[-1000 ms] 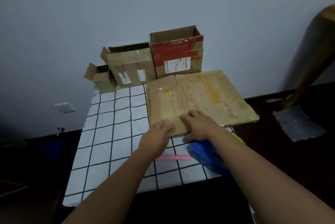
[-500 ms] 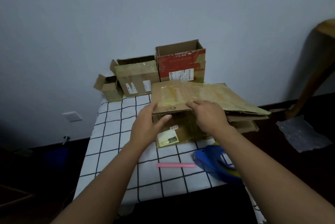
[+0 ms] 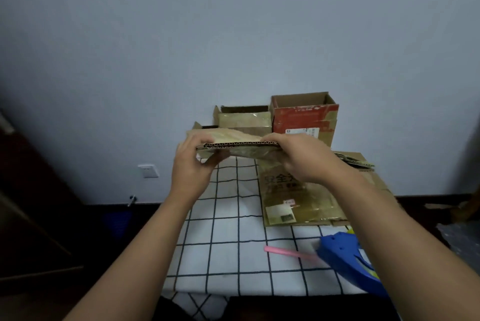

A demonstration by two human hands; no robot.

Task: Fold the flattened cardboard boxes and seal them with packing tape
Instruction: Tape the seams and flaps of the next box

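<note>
Both hands now holding top flat box (image 3: 239,144) lifted off pile (image 3: 298,196), edge-on, above table (image 3: 228,229); half second ago it was only tilting up. Left hand (image 3: 191,164) gripping left end, right hand (image 3: 293,155) gripping right end. Meaning: opening into shape is probably coming next. Dispenser (image 3: 345,255) lying near of pile, untouched. Pile is showing Chinese print, maybe "安全"; small labels unreadable.
</note>
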